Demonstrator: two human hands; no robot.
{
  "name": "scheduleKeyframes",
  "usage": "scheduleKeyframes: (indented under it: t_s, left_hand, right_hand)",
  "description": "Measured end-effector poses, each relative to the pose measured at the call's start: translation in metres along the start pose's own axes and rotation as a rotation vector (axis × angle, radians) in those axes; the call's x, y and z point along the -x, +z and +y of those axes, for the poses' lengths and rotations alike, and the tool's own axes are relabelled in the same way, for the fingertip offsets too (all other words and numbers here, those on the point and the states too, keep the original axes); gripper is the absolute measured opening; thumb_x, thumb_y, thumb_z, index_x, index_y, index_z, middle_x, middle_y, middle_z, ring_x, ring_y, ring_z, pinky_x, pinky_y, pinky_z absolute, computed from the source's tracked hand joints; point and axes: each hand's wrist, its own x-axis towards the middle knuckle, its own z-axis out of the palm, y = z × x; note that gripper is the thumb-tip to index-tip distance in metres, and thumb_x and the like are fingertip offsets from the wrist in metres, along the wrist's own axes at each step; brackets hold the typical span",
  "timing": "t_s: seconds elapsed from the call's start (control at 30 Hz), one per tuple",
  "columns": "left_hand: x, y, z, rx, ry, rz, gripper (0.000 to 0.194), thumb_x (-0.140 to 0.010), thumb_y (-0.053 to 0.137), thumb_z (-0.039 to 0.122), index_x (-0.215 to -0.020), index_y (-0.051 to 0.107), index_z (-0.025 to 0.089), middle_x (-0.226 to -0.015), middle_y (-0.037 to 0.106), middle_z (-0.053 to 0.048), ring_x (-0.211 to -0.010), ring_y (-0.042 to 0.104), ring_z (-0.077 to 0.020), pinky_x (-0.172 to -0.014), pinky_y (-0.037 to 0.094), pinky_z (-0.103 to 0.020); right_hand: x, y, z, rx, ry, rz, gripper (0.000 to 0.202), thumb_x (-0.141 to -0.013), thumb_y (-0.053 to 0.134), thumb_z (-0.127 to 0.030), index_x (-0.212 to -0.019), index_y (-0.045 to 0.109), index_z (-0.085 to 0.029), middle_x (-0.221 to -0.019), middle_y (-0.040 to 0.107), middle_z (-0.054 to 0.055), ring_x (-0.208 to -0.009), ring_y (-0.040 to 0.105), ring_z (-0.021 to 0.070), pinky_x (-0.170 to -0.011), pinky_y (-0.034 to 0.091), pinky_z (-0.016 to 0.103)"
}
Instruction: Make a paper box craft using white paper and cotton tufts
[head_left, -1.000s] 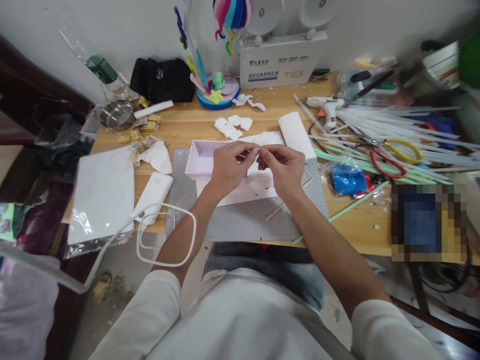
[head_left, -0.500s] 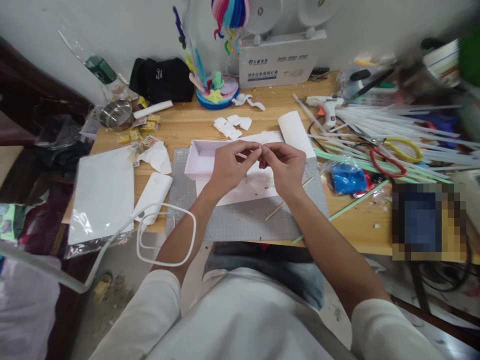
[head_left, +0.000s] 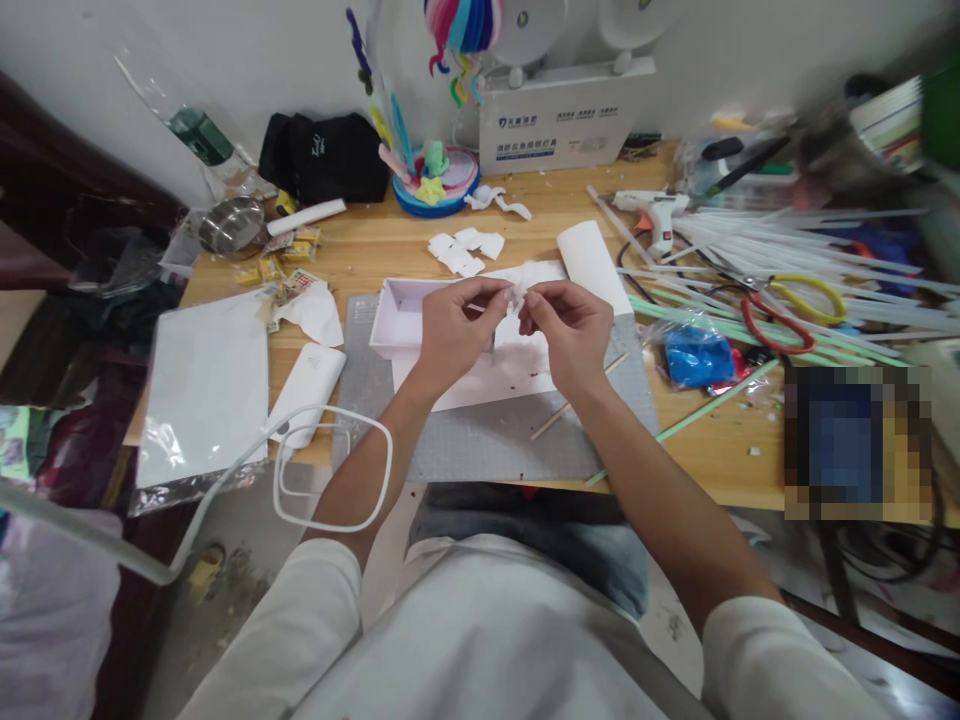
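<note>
Above the grey cutting mat [head_left: 480,450], my left hand [head_left: 461,325] and my right hand [head_left: 571,325] pinch a small, crumpled, whitish translucent piece [head_left: 517,293] between thumbs and fingertips. Its kind is too small to make out; it looks like tissue or thin film. Behind my left hand stands an open white paper box [head_left: 401,318], partly covered by that hand. White paper [head_left: 457,390] lies on the mat under both hands. A thin wooden stick [head_left: 551,425] rests near my right forearm.
A hot glue gun [head_left: 660,215], several glue sticks [head_left: 795,245] and red-yellow scissors [head_left: 795,310] lie to the right. Paper scraps [head_left: 465,250] are behind the hands. A white power bank [head_left: 307,390] sits left, with a white looped frame [head_left: 334,415] over my left forearm.
My fingertips have moved slightly apart, the left hand shifting a little left. More of the whitish crumpled piece now shows between them.
</note>
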Motion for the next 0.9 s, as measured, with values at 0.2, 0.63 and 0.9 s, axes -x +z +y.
scheduleKeyframes:
  t_s: [0.2,0.63,0.9]
  left_hand:
    - [-0.005,-0.001,0.0,0.068,-0.101,0.029,0.01,-0.086,0.071,0.03,-0.087,0.075,0.02,-0.081,0.076,-0.001,-0.068,0.068,-0.0104,-0.062,0.055,-0.022]
    - [-0.019,-0.022,-0.009,0.067,-0.195,0.019,0.005,-0.085,0.067,0.024,-0.081,0.069,0.021,-0.07,0.067,0.001,-0.063,0.063,-0.0106,-0.054,0.049,-0.021]
    - [-0.022,-0.054,-0.027,-0.632,-0.077,-0.052,0.011,-0.073,0.067,0.017,-0.072,0.076,0.021,-0.071,0.074,-0.006,-0.067,0.063,-0.0212,-0.075,0.053,-0.037]
  right_hand:
    - [0.0,0.0,0.0,-0.001,0.026,0.005,0.027,-0.079,0.08,-0.048,-0.078,0.068,-0.023,-0.062,0.063,-0.005,-0.052,0.056,0.0081,-0.053,0.048,0.025]
    - [-0.007,-0.008,-0.001,-0.234,0.209,0.031,0.02,-0.075,0.076,-0.036,-0.073,0.061,-0.024,-0.061,0.059,-0.005,-0.052,0.052,0.0067,-0.049,0.043,0.021]
    - [-0.007,-0.009,-0.001,-0.189,0.226,0.032,0.026,-0.073,0.077,-0.042,-0.073,0.058,-0.025,-0.061,0.058,-0.005,-0.053,0.051,0.0076,-0.05,0.044,0.022]
